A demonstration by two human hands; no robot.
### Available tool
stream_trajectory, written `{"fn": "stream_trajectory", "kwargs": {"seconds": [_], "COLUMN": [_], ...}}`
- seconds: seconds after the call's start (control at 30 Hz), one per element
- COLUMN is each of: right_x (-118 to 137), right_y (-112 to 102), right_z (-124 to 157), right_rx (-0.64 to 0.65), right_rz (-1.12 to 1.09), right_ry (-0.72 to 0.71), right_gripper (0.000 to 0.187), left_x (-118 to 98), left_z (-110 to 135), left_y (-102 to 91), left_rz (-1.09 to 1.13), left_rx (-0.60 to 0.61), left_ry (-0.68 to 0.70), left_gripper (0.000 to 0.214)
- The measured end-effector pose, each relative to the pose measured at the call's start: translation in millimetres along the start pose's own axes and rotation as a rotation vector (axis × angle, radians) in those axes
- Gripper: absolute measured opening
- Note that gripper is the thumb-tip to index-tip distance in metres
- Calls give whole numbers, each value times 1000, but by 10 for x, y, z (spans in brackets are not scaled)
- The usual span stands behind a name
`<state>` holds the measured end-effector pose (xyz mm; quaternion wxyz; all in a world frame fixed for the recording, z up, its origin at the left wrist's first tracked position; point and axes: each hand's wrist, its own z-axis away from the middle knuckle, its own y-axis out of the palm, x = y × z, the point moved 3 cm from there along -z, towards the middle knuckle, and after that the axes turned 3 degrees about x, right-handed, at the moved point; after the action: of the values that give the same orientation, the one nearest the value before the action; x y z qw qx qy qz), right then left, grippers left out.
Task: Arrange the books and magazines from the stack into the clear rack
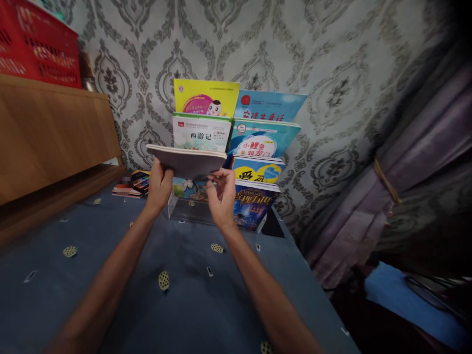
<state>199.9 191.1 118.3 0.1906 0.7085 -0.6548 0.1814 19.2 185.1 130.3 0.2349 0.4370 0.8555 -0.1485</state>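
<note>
My left hand [160,186] grips the left end of a thin book [184,161], its dark cover facing me and its pale page edge on top. At the book's lower right, my right hand [223,196] has its fingers bent together on the edge. The book hangs tilted in front of a clear stepped stand [193,211]. Behind it in the left column are a white book [201,132] and a yellow book [206,93]. The right column holds a light blue book [273,102], a teal book [263,137], a blue-and-yellow book [258,169] and a dark blue book [254,204].
Left of the stand lies a small pile of books [138,184] by a wooden cabinet [55,132] with a red basket [40,44] on top. A dark flat object [273,225] lies at the stand's right. A patterned blue cloth [121,236] covers the table; a curtain [354,216] hangs right.
</note>
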Motion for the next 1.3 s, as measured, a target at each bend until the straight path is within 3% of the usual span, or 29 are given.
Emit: {"fn": "stream_trajectory", "kwargs": {"seconds": [0.23,0.37,0.53,0.67,0.87,1.13,1.3], "right_x": [-244,-391,-503,-534,-556,-446,-447], "right_y": [25,49,52,26,5,-41,-3], "right_z": [57,94,108,103,108,61,91], "right_rx": [130,158,147,133,156,174,224], "right_rz": [134,133,142,225,342,438,490], "right_ry": [128,175,210,227,248,201,225], "right_gripper": [16,24,26,29,33,35,37], "left_x": [253,384,407,360,397,472,497], "left_z": [20,40,100,148,161,160,169], "left_y": [35,34,72,106,114,115,92], "left_rz": [-121,-168,-338,-477,-637,-560,-584], "left_rx": [113,157,168,134,207,283,227], "left_ry": [-126,-119,-78,-17,-49,-90,-57], "left_gripper": [35,39,27,32,22,17,16]}}
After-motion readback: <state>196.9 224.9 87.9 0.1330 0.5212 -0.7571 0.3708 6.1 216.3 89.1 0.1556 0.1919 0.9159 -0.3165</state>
